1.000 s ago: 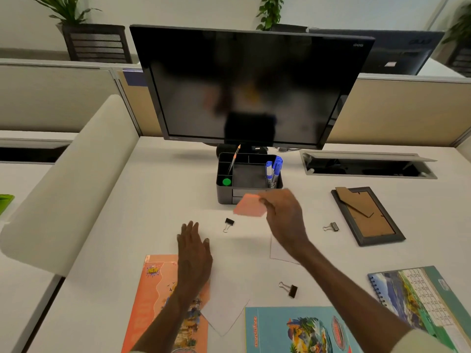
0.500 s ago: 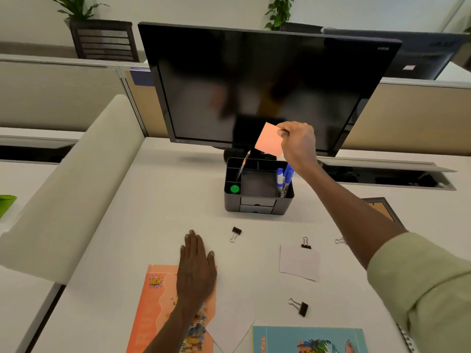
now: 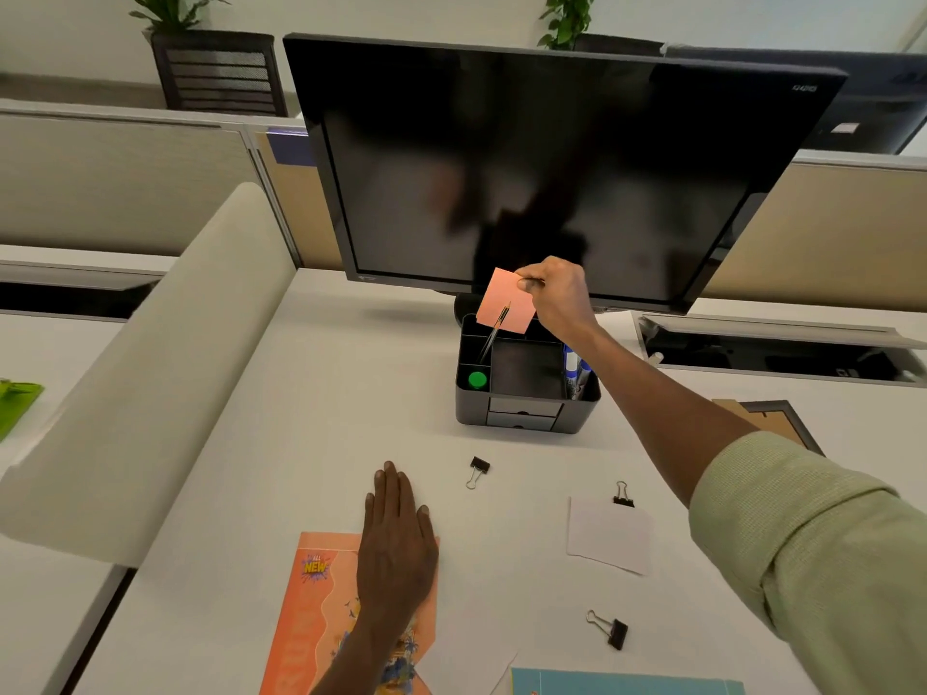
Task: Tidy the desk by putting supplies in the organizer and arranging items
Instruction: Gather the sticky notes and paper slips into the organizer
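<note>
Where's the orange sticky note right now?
In the head view the orange sticky note is pinched in the right hand, held above the back of the black organizer, just below the monitor.

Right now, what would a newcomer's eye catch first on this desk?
The right hand pinching a salmon-pink square paper note over the back of the dark grey plastic desk organizer, under the big black monitor. Nearer, the left hand lies flat on an orange booklet.
</note>
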Demonstrator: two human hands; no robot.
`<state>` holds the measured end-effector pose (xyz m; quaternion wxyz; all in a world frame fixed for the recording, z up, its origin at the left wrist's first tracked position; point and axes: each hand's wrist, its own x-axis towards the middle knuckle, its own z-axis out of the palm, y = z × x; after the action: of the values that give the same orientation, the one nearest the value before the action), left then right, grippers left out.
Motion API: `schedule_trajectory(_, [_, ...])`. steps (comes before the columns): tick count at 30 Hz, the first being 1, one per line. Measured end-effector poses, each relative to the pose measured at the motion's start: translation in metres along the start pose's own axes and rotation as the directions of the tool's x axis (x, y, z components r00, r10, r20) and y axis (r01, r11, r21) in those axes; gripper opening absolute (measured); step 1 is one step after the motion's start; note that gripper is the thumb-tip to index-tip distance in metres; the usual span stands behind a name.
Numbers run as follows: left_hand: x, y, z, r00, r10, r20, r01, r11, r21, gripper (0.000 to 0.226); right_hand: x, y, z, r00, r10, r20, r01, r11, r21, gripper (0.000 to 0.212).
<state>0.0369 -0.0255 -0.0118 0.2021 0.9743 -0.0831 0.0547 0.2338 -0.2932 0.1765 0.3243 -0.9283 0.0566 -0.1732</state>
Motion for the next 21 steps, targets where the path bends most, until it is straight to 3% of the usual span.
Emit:
schedule_trajectory(9, [-0.001,0.003,-0.004,1.000,-0.005,-0.026,0.004,1.000,-0.031,0.057,0.002,0.013,0.018,1.000,0.001,0.030,-0.002,1.000,0.029,0.022])
schedule_trajectory(21, [-0.001,0.003,-0.003,0.999,-0.031,-0.026,0.030,0.999,-0.039,0.057,0.005,0.025,0.035,0.956,0.083,0.280,-0.062,0.995,-0.081,0.010])
